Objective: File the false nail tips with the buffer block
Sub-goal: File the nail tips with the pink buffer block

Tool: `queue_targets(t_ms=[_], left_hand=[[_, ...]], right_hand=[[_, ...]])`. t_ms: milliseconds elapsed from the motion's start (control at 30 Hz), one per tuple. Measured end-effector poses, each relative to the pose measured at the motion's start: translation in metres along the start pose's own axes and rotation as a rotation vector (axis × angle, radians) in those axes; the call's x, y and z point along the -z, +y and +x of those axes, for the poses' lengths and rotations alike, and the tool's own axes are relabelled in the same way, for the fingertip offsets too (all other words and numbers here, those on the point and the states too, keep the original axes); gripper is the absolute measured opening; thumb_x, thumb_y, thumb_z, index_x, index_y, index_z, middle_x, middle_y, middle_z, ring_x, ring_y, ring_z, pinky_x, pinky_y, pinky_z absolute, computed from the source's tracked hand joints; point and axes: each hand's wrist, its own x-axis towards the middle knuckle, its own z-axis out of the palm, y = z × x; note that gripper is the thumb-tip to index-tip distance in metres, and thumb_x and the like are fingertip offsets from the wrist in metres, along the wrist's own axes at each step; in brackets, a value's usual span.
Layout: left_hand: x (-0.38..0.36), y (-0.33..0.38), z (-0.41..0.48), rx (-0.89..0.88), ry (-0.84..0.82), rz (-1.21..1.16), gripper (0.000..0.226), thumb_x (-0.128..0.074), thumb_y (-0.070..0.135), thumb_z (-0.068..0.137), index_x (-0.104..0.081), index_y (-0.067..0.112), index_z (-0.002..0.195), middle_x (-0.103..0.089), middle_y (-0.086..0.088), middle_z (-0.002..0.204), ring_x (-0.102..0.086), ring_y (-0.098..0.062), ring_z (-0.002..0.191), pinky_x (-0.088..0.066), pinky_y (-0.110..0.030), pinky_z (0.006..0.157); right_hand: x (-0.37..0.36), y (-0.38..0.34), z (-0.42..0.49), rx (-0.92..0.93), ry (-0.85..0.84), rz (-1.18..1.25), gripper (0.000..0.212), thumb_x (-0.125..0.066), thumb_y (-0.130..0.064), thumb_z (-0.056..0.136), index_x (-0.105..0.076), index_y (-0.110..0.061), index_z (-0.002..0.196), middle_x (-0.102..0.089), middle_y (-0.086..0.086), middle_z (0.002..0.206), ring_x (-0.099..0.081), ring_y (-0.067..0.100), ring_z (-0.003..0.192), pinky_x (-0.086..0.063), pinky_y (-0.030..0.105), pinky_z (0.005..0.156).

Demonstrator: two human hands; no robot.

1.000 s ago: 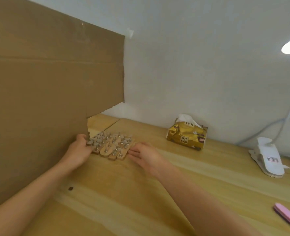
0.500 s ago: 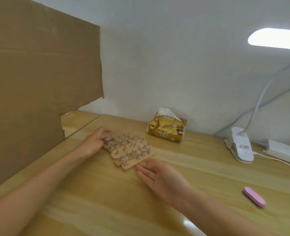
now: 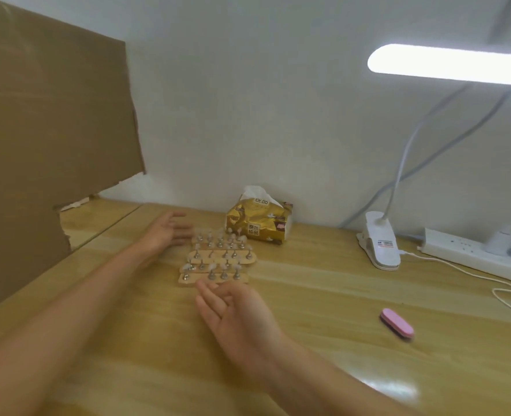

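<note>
While the buffer (image 3: 396, 323) lies untouched on the worktop (image 3: 323, 349), at 4 o'clock from the tips (image 3: 238, 231) and well apart from both hands, filing has not begun; step judged as set-up. Tips sit on pegs in wooden strips (image 3: 215, 254).

Left hand (image 3: 170, 232): 10 o'clock of strips, just beside them; grip apart, fingers straight, blurred.

Right hand (image 3: 236, 313): 6 o'clock, by the near strip; grip apart, empty.

Next, probably: right hand fetches buffer, left steadies a strip.
</note>
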Motion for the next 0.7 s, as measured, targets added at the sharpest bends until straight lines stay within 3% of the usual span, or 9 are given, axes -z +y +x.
queue_targets(t_ms=[67, 133, 200, 267, 333, 367, 467, 600, 700], left_hand=[[0.005, -0.008, -0.013, -0.04, 0.101, 0.02, 0.042, -0.038, -0.009, 0.099, -0.046, 0.009, 0.136, -0.056, -0.013, 0.136, -0.057, -0.026, 0.117, -0.048, -0.036, 0.093], [0.016, -0.02, -0.035, -0.114, 0.182, 0.214, 0.03, -0.046, -0.003, 0.098, -0.055, 0.013, 0.121, -0.062, -0.006, 0.121, -0.058, -0.021, 0.107, -0.046, -0.032, 0.088], [0.029, -0.03, -0.059, -0.148, 0.124, 0.385, 0.02, -0.055, 0.003, 0.095, -0.061, 0.02, 0.102, -0.064, 0.001, 0.104, -0.058, -0.015, 0.093, -0.043, -0.023, 0.075], [0.035, -0.034, -0.08, -0.146, -0.004, 0.468, 0.018, -0.067, 0.008, 0.09, -0.065, 0.026, 0.093, -0.063, 0.006, 0.095, -0.056, -0.005, 0.08, -0.041, -0.01, 0.066], [0.032, -0.031, -0.092, -0.168, -0.055, 0.545, 0.019, -0.077, 0.015, 0.083, -0.068, 0.029, 0.093, -0.062, 0.009, 0.094, -0.054, 0.001, 0.074, -0.041, -0.006, 0.065], [0.029, -0.028, -0.095, -0.175, -0.048, 0.579, 0.021, -0.08, 0.021, 0.08, -0.068, 0.032, 0.093, -0.062, 0.01, 0.094, -0.054, 0.001, 0.074, -0.045, -0.011, 0.07], [0.016, -0.021, -0.098, -0.173, 0.003, 0.607, 0.025, -0.085, 0.029, 0.075, -0.066, 0.038, 0.088, -0.063, 0.011, 0.093, -0.055, -0.006, 0.074, -0.05, -0.033, 0.081], [0.003, -0.018, -0.106, -0.211, 0.027, 0.633, 0.022, -0.084, 0.029, 0.074, -0.066, 0.038, 0.082, -0.064, 0.012, 0.085, -0.054, -0.005, 0.069, -0.047, -0.03, 0.07], [-0.012, -0.016, -0.121, -0.24, -0.046, 0.583, 0.021, -0.086, 0.027, 0.071, -0.07, 0.039, 0.078, -0.067, 0.013, 0.079, -0.055, -0.006, 0.066, -0.044, -0.026, 0.064]], right_hand=[[0.006, -0.007, 0.004, -0.056, -0.07, -0.078, 0.049, -0.038, 0.01, 0.098, -0.032, 0.004, 0.146, -0.06, 0.021, 0.129, -0.06, 0.027, 0.119, -0.053, 0.032, 0.095], [0.022, -0.022, 0.001, -0.061, -0.171, -0.367, 0.036, -0.04, 0.006, 0.101, -0.05, 0.003, 0.135, -0.07, 0.017, 0.115, -0.069, 0.022, 0.107, -0.058, 0.027, 0.085], [0.041, -0.041, -0.002, 0.083, -0.163, -0.795, 0.028, -0.046, 0.002, 0.101, -0.066, -0.009, 0.118, -0.075, 0.006, 0.1, -0.071, 0.006, 0.083, -0.057, 0.02, 0.069], [0.058, -0.061, 0.004, 0.36, -0.005, -1.309, 0.023, -0.057, -0.006, 0.098, -0.068, -0.023, 0.109, -0.069, -0.002, 0.097, -0.059, -0.006, 0.067, -0.048, 0.014, 0.061], [0.064, -0.074, 0.017, 0.523, 0.075, -1.737, 0.024, -0.064, -0.018, 0.095, -0.063, -0.031, 0.115, -0.061, -0.011, 0.101, -0.054, -0.005, 0.074, -0.042, 0.015, 0.066], [0.065, -0.075, 0.024, 0.526, 0.099, -1.852, 0.028, -0.067, -0.025, 0.094, -0.06, -0.032, 0.119, -0.057, -0.014, 0.102, -0.053, -0.002, 0.083, -0.043, 0.019, 0.069], [0.059, -0.071, 0.041, 0.496, 0.121, -1.824, 0.027, -0.071, -0.037, 0.09, -0.063, -0.032, 0.115, -0.055, -0.017, 0.094, -0.056, 0.006, 0.091, -0.045, 0.026, 0.069], [0.055, -0.07, 0.041, 0.588, 0.111, -1.905, 0.025, -0.075, -0.042, 0.086, -0.067, -0.029, 0.106, -0.057, -0.016, 0.085, -0.056, 0.007, 0.083, -0.041, 0.023, 0.059], [0.074, -0.084, 0.015, 0.601, 0.075, -2.002, 0.027, -0.076, -0.047, 0.083, -0.067, -0.032, 0.104, -0.063, -0.016, 0.088, -0.055, 0.004, 0.082, -0.038, 0.02, 0.057]])
